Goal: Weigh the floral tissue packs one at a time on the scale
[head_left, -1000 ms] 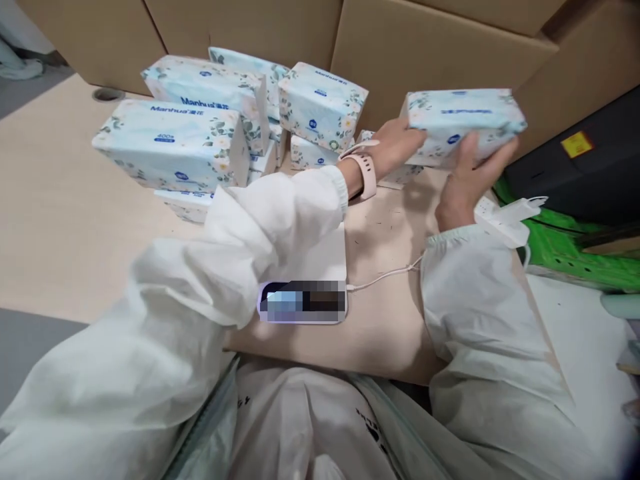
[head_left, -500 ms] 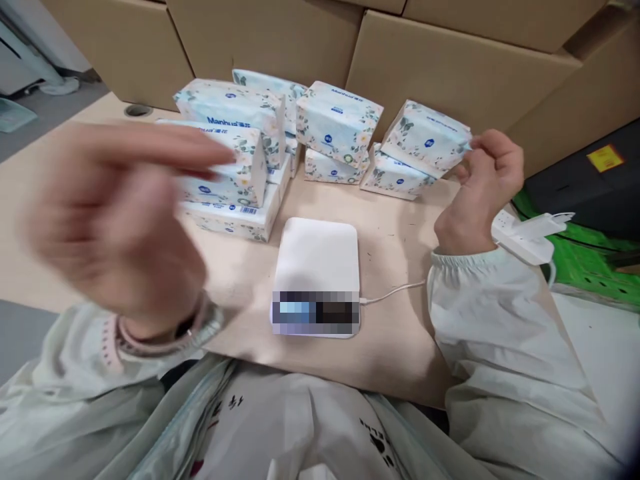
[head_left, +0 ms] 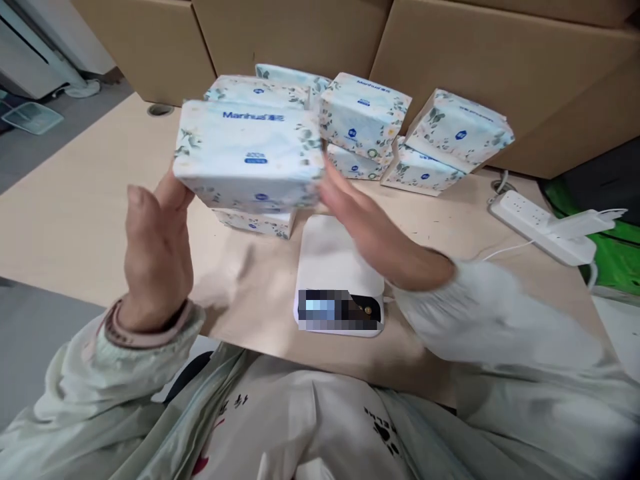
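Observation:
Between my two hands is a pack of tissues (head_left: 247, 143), white and pale blue with printed flowers. My left hand (head_left: 157, 257) presses on its left end, thumb raised. My right hand (head_left: 367, 227) lies against the right end with its fingers stretched. The pack looks lifted over another tissue pack (head_left: 257, 223), which it partly hides. A flat white scale (head_left: 327, 250) lies on the table below my right hand; its display is blurred out.
More tissue packs stand stacked behind, in the middle (head_left: 367, 110) and at the right (head_left: 457, 130). Cardboard boxes (head_left: 300, 33) form a wall at the table's back. A white power strip (head_left: 540, 223) lies on the right, with a cable running towards the scale.
My right hand has moved left from the right-hand stack, and my left hand has come lower. Both now hold the top pack of the front left stack, which has risen. The view has shifted slightly.

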Tool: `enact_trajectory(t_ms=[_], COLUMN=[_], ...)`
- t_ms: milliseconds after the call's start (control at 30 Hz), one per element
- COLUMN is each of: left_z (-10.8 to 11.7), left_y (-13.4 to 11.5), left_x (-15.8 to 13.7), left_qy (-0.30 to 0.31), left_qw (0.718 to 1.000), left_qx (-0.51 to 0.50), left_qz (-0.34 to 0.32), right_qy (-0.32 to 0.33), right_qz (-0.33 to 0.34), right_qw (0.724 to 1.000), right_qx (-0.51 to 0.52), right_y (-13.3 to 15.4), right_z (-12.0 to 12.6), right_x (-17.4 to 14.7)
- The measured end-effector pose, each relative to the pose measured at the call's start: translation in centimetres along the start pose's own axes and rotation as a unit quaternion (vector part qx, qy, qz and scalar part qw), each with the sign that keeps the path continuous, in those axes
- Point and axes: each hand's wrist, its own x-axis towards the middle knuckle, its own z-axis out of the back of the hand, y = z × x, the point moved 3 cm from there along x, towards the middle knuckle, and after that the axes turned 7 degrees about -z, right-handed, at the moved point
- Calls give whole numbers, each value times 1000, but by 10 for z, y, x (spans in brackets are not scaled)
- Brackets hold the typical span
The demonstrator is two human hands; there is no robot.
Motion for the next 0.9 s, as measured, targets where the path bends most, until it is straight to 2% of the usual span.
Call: enact_trajectory(t_ms=[67, 133, 200, 300, 367, 433, 533, 600, 667, 733, 900], left_z=[-13, -22, -28, -35, -38, -42, -44, -45, -47, -49, -50], left_y=[-13, -9, 6, 35, 48, 54, 53, 51, 47, 44, 39], left_x=[-23, -43, -58, -71, -74, -74, -71, -69, -67, -66, -63], left_qy=[-10, 23, 59, 88, 91, 90, 59, 23, -10, -27, -50], left_qw=[1000, 998, 995, 993, 993, 994, 997, 999, 999, 999, 998], left_qx=[-22, -41, -43, -10, 16, 30, 36, 28, 19, 10, -10], left_qz=[12, 37, 60, 82, 76, 59, 43, 34, 29, 26, 24], right_qy=[-19, -56, -94, -105, -100, -123, -234, -318, -367, -374, -329], right_qz=[-30, -53, -59, -68, -55, -13, 44, 46, 28, 22, 36], right_qw=[999, 996, 992, 988, 988, 986, 965, 943, 927, 923, 937], right_qx=[-28, -48, -61, -87, -105, -114, -107, -86, -73, -83, -115], right_y=[3, -1, -15, -46, -62, -70, -75, -76, -78, -78, -80], right_z=[25, 48, 59, 56, 50, 46, 51, 56, 59, 59, 58], right_x=[-40, -78, -108, -134, -141, -143, -144, -146, -147, -147, -147])
